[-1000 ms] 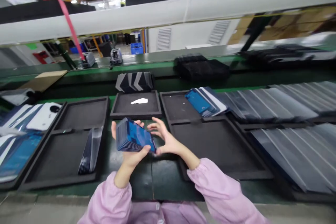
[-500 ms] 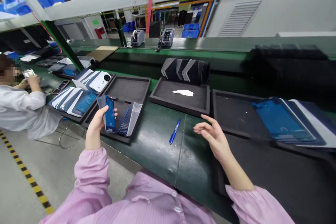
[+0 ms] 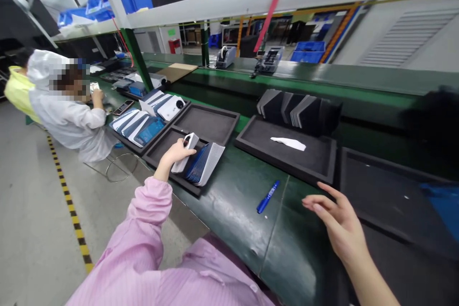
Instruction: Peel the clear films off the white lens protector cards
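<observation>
My left hand (image 3: pixel 172 154) is closed on a white phone back cover (image 3: pixel 192 141) with a black round camera area, partly hidden by my fingers. It holds the cover tilted on edge over a black foam tray (image 3: pixel 158 154). Just to its right, a fanned row of similar covers (image 3: pixel 210 165), blue on one face and pale at the edges, leans in the same tray. My right hand (image 3: pixel 342 222) hovers above the green bench at the right, fingers apart and holding nothing. A blue marker pen (image 3: pixel 268 197) lies on the bench between my hands.
A black tray (image 3: pixel 251 153) holds a white scrap (image 3: pixel 289 143), with a stack of dark and grey sheets (image 3: pixel 294 107) behind it. White and blue covers (image 3: pixel 138 126) fill trays at left. Tape dispensers (image 3: pixel 225 57) stand behind. A co-worker in white (image 3: pixel 70 114) sits at far left.
My left hand has brought the cover down beside the row and turned it, so its white face shows instead of the blue. The view has swung left; my right hand stays raised and empty.
</observation>
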A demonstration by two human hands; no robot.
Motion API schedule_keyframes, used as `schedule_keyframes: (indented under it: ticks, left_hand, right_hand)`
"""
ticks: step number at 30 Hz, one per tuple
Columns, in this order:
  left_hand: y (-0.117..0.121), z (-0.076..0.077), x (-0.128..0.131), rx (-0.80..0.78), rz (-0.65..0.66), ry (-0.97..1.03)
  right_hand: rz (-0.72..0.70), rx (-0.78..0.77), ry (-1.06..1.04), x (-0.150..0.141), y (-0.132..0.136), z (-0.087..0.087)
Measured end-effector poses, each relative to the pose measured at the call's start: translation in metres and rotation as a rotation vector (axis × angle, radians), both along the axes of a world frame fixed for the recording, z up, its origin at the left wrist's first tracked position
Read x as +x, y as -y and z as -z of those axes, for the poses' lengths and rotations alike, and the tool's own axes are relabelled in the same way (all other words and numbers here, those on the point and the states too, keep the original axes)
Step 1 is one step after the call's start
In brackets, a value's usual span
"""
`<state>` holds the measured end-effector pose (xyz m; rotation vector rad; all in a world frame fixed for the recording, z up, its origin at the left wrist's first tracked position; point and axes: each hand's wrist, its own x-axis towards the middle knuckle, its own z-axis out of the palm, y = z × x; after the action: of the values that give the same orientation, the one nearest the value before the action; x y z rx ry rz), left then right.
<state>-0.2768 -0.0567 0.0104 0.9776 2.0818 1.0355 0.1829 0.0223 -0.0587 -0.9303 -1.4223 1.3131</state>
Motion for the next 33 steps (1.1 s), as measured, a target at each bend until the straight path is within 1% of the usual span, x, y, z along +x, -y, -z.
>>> schedule_keyframes:
  ticks: [4, 11, 17, 21, 27, 33]
  left_hand:
    - [-0.005, 0.001, 0.002, -0.022, -0.004, 0.082]
    - [-0.014, 0.000, -0.002, -0.115, 0.085, 0.261]
    - [-0.011, -0.002, -0.001, -0.068, 0.033, 0.344]
    - [-0.010, -0.008, 0.005, -0.040, -0.009, 0.426]
    - [-0.005, -0.021, 0.010, -0.058, -0.020, 0.610]
    - [0.003, -0.023, 0.014, -0.006, -0.026, 0.667]
  right_hand:
    - [0.002, -0.003, -0.009, 0.000, -0.001, 0.001]
    - [0.006, 0.039, -0.009, -0.002, 0.002, -0.006]
    - [-0.008, 0.065, -0.017, -0.005, 0.001, -0.008]
    - [-0.034, 0.078, -0.005, -0.005, 0.000, -0.008]
    - [-0.011, 0.080, -0.019, -0.005, 0.001, -0.008]
    - [-0.061, 0.091, 0.018, -0.004, 0.000, -0.009]
